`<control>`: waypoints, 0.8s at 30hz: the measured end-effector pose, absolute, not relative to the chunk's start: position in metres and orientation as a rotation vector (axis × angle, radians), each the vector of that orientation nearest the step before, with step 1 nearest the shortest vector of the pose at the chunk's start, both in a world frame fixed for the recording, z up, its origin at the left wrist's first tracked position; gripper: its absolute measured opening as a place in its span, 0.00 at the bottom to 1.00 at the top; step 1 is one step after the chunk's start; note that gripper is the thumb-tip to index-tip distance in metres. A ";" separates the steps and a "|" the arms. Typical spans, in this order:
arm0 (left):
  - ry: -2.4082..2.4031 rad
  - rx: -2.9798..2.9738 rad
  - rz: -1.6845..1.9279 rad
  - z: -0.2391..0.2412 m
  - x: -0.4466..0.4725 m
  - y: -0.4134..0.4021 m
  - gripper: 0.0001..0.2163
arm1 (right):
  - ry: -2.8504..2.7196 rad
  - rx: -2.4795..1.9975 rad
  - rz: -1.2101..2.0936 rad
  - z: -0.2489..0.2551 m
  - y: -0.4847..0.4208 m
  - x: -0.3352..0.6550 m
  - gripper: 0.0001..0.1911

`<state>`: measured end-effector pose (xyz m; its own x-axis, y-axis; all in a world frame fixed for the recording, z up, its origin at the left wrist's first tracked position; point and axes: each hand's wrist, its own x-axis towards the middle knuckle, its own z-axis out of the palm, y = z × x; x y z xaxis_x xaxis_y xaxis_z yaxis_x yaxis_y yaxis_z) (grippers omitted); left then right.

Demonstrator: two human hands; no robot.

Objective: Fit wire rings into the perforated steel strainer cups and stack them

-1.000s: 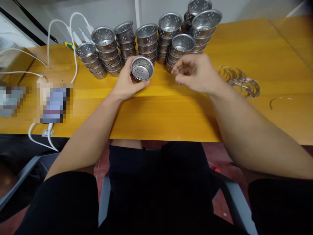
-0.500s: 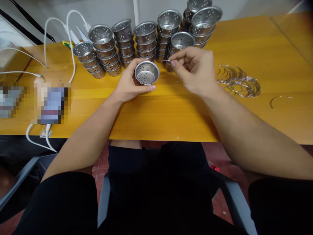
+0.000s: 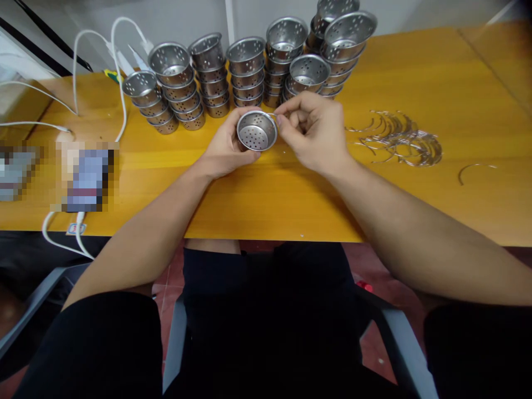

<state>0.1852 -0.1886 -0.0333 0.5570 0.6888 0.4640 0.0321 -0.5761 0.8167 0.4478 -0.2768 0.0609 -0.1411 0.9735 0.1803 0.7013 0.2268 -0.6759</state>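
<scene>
A small perforated metal cup (image 3: 256,133) is gripped in my left hand (image 3: 228,145), its mouth tilted toward me. Thumb and fingers wrap around its side. My right hand (image 3: 313,132) pinches a thin curved metal wire (image 3: 272,114) between thumb and forefinger. The wire's tip meets the cup's rim at the upper right; whether it passes into a hole I cannot tell. Behind both hands stand stacks of similar perforated cups (image 3: 245,66). To the right of my right hand lies a loose pile of curved wires (image 3: 409,141).
One curved wire (image 3: 476,167) lies apart at the right. At the left are a phone (image 3: 89,180), partly blurred out, white cables (image 3: 77,61) and another blurred object (image 3: 16,172). The wooden table (image 3: 266,213) ends just before my lap. Chair armrests (image 3: 405,338) flank me.
My right hand has moved left and slightly down, bringing the wire to the cup's rim. The cup in my left hand has shifted a little right and down and tilted more toward me.
</scene>
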 end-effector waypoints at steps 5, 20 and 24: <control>0.612 1.938 1.012 -0.027 0.189 -0.197 0.47 | -1.966 -1.564 0.556 0.061 -0.278 0.442 0.37; 0.705 1.882 0.975 -0.027 0.193 -0.202 0.52 | -1.956 -1.567 0.572 0.060 -0.279 0.442 0.34; 0.716 1.851 0.955 -0.027 0.193 -0.203 0.50 | -1.922 -1.558 0.591 0.058 -0.278 0.443 0.30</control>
<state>0.1930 -0.2028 -0.0266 0.5328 0.7843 0.3177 0.0846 -0.4229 0.9022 0.4432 -0.2780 0.0578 -0.1416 0.9760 0.1655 0.7147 0.2165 -0.6651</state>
